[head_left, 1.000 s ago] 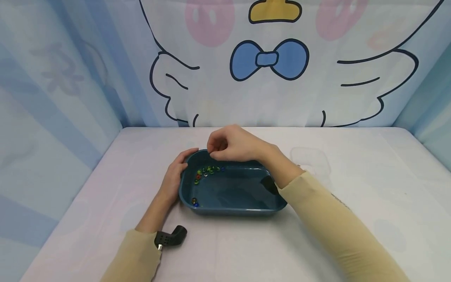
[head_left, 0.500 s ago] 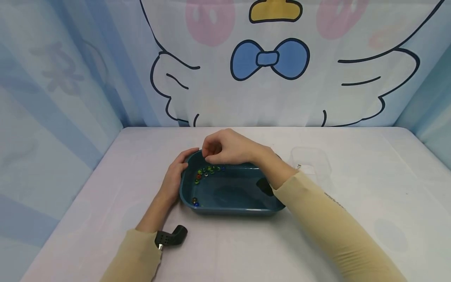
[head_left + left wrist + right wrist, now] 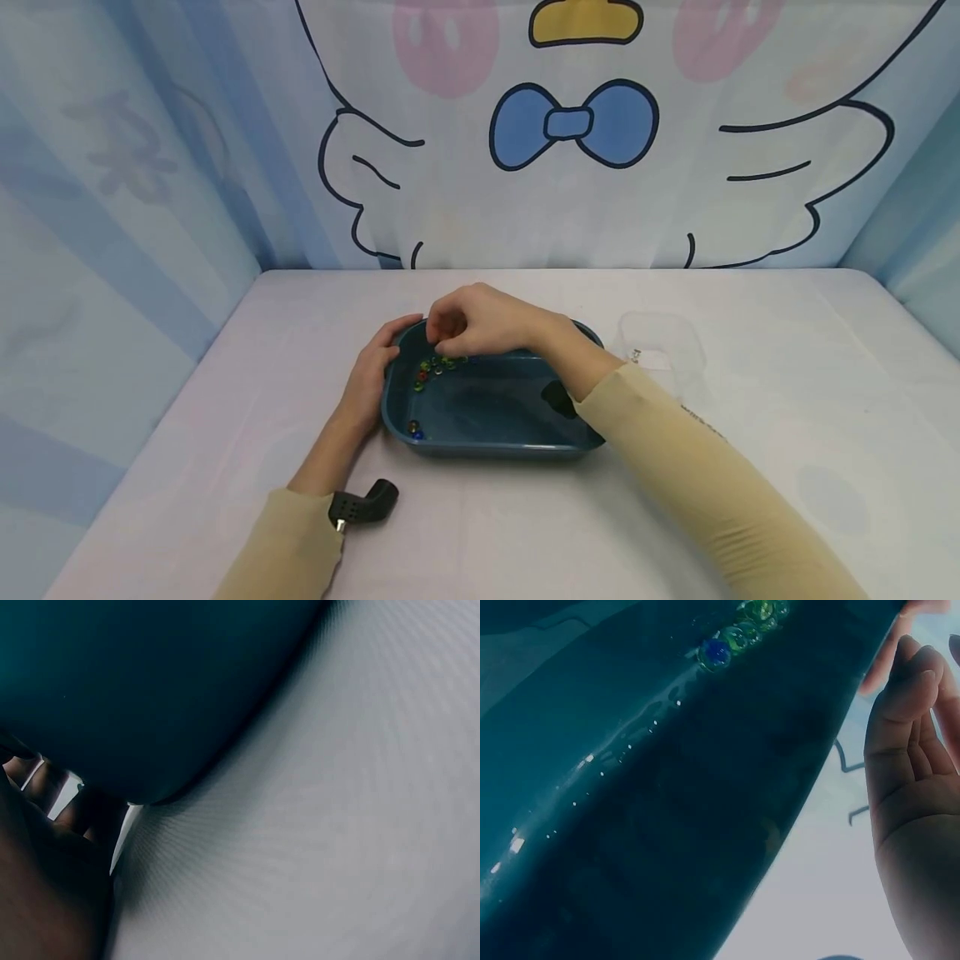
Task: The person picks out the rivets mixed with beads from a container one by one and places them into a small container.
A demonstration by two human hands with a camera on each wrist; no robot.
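Observation:
A deep teal rectangular tray (image 3: 495,451) stands on the table. Several glass marbles (image 3: 422,377), mostly green, lie along its far left inside; two more marbles (image 3: 415,430) sit at the near left corner. My left hand (image 3: 367,379) grips the tray's left side, thumb over the rim and fingers along the outside. Above the far left part, my right hand (image 3: 483,321) bends its fingers downward. In the right wrist view its thumb meets the fingertips, beside a blue marble (image 3: 715,652) in the tray; I cannot tell whether something small is pinched there.
A clear plastic box (image 3: 663,342) stands on the white table (image 3: 795,417) to the right, behind my right forearm. Near my left wrist sticks out a black camera mount (image 3: 367,503). A printed curtain (image 3: 570,200) hangs along the table's far edge.
My right hand has moved left and a little nearer and lower, over the marbles at the far left. More of the clear box now shows. My left hand and the tray stay put.

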